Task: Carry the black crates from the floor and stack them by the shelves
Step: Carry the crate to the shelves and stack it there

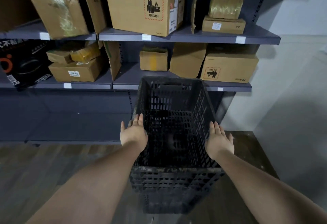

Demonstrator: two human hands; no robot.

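black crate (174, 135) between both hands' straight fingers (139, 120), perhaps touching.

The black crate (174, 135) stands open-topped before the shelves (177, 38), its inside free for reaching in. At 12 o'clock the lower shelf edge (230, 87) and cardboard boxes (229, 67) block passage. At 9 o'clock, bare wooden floor (53, 161); at 3 o'clock, a pale wall (292, 82) close by.

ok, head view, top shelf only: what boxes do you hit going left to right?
Tape-wrapped tilted cardboard box → large brown PICO carton with the UN 3481 battery label → small tape-wrapped box stacked on a flat brown box.
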